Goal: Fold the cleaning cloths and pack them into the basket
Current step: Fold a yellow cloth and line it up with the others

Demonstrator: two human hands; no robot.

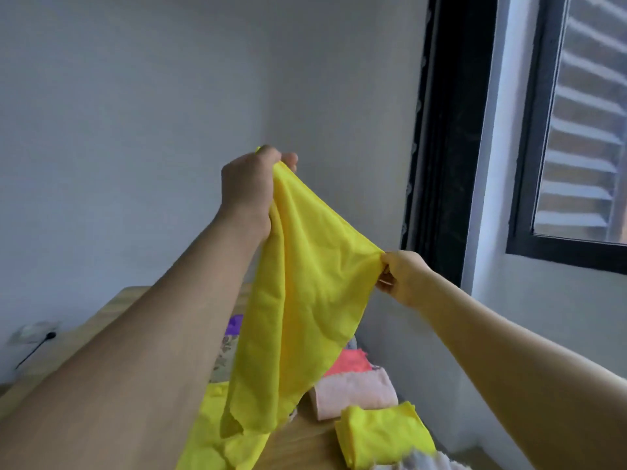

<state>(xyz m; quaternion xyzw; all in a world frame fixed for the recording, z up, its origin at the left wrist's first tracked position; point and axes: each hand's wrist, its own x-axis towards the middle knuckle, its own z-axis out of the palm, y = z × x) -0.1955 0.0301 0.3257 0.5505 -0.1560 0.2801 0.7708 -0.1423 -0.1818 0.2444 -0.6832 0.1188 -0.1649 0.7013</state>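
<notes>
Cloth first: we hold the yellow cloth [298, 300] up in the air above the table [305, 442], and it hangs down and away from both grips, its top edge running on a slope from our left hand [249, 188], the higher one, to our right hand [403, 276], lower and nearer the window [576, 130]. Our left grip is closed in a fist around one bunched corner; our right grip pinches the other corner between thumb and fingertips. Both arms reach forward, the left raised more steeply. Below, toward the table's near right edge, lie a folded yellow cloth [383, 432] and a folded pink cloth [356, 391]. No basket is in view. We judge the next move needs the right hand raised to level that edge.
</notes>
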